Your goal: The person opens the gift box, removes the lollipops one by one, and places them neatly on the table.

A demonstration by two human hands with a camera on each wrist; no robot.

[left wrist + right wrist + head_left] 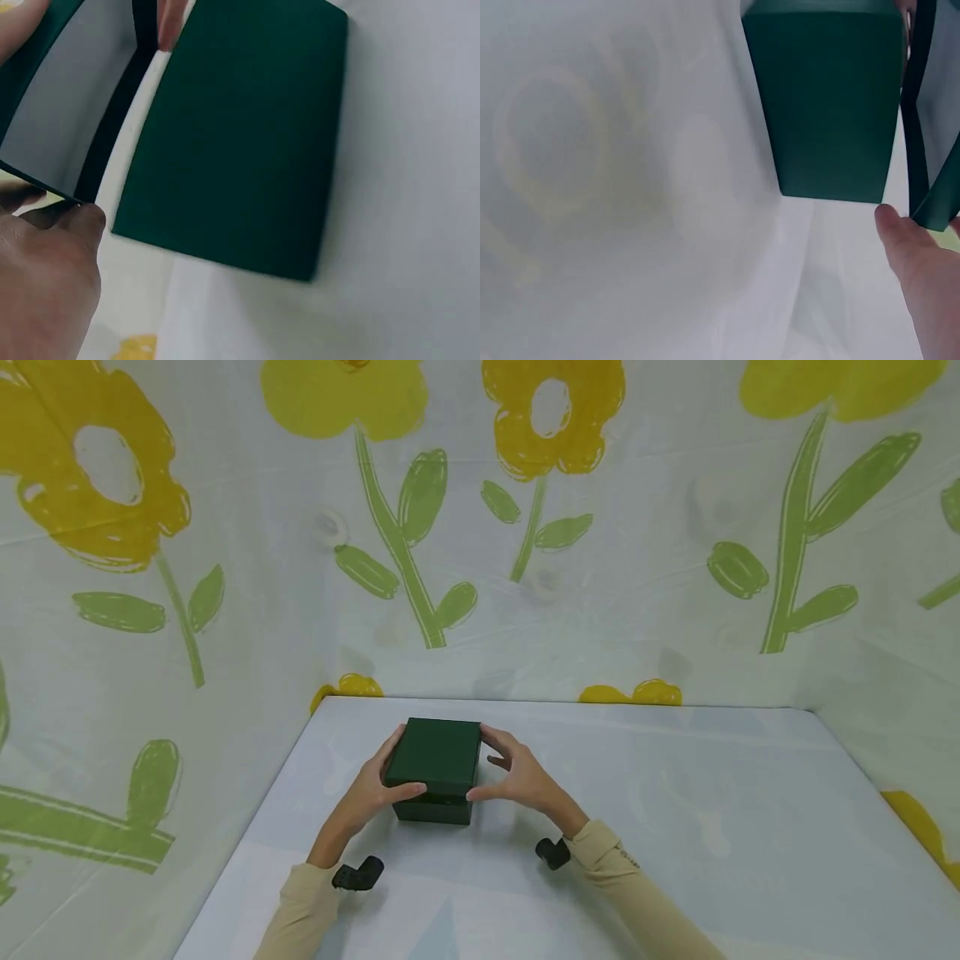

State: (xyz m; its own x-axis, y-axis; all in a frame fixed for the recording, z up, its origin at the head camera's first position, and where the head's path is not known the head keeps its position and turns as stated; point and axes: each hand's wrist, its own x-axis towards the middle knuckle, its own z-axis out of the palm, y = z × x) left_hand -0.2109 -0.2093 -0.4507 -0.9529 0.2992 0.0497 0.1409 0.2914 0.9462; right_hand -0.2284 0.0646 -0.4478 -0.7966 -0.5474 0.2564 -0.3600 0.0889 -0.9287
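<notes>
A dark green box sits on the white table [675,810], left of centre. Its lid [437,756] is raised slightly off the base [433,811]. My left hand [395,772] grips the lid's left side, thumb on the near edge. My right hand [489,768] grips the right side the same way. In the left wrist view the lid [52,90] shows its pale grey inside above the base [240,142], with my left hand [52,270] at the lid's corner. The right wrist view has the base [825,105], the lid's rim [922,150] and my right thumb [919,262].
Cloth printed with yellow flowers and green stems [405,543] hangs close behind and on both sides of the table. Black wrist cameras [358,872] [553,852] sit below my beige sleeves. White tabletop stretches to the right of the box.
</notes>
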